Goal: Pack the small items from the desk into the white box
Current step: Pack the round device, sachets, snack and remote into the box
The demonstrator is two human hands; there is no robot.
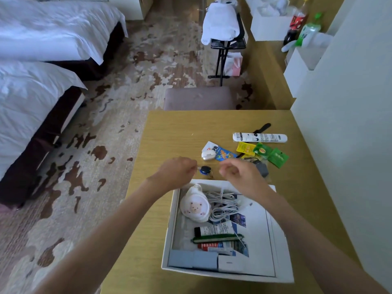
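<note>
Inside white box [170, 228]: pouch [195, 207], cable [224, 205], tubes [214, 229]; L hand [176, 171] pinches keyfob [205, 170], R hand [241, 174] curled.

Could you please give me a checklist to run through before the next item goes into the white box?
1. White box open, with room: ok, bare patch along its right side.
2. Blue key fob reachable: ok, it sits between both hands.
3. Left hand has a grip on the fob: cannot tell.
4. Right hand free: cannot tell, fingers curled.
5. Desk emptied of small items: not ok, long white tube and green sachets lie unpacked.
</note>
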